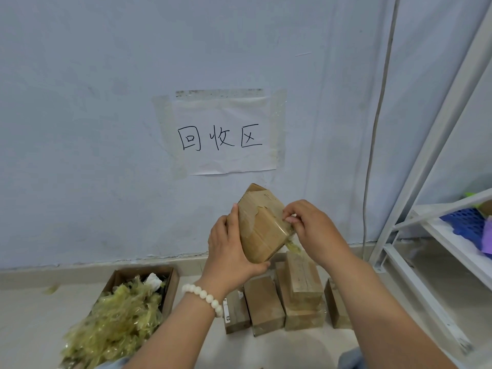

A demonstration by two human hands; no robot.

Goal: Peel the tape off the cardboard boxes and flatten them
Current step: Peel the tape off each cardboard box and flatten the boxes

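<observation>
A small brown cardboard box (262,227) is held up in front of the wall, tilted, with clear tape across its faces. My left hand (230,249) grips it from the left and underneath, thumb along its left edge. At the box's right edge my right hand (310,227) pinches a strip of yellowish tape (292,245), whose loose end hangs below the box. On the floor under my hands stand several more taped cardboard boxes (282,302), two of them stacked.
An open cardboard box (170,286) at the lower left overflows with crumpled yellowish tape (117,320). A white metal shelf rack (436,235) stands at the right with blue and purple items on it. A paper sign (223,134) is taped to the wall.
</observation>
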